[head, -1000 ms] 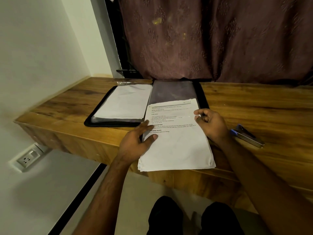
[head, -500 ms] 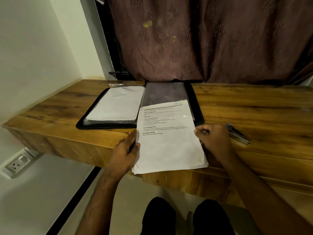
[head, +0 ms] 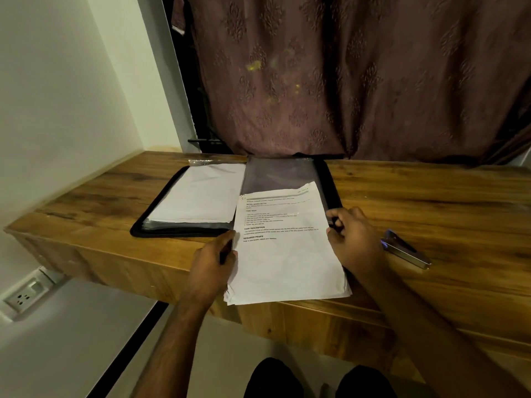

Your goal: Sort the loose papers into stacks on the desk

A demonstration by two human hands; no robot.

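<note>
We grip the paper stack [head: 287,248] at the desk [head: 431,202] front edge, left hand [head: 212,262] and right hand [head: 355,239] clamped on its sides; overhanging sheets may slide off if released.

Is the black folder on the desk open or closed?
Open: the black folder lies spread flat, white sheets on its left half.

A stapler [head: 405,249] lies on the wood, a patterned curtain [head: 344,76] behind, a wall socket [head: 24,295] lower left.
</note>
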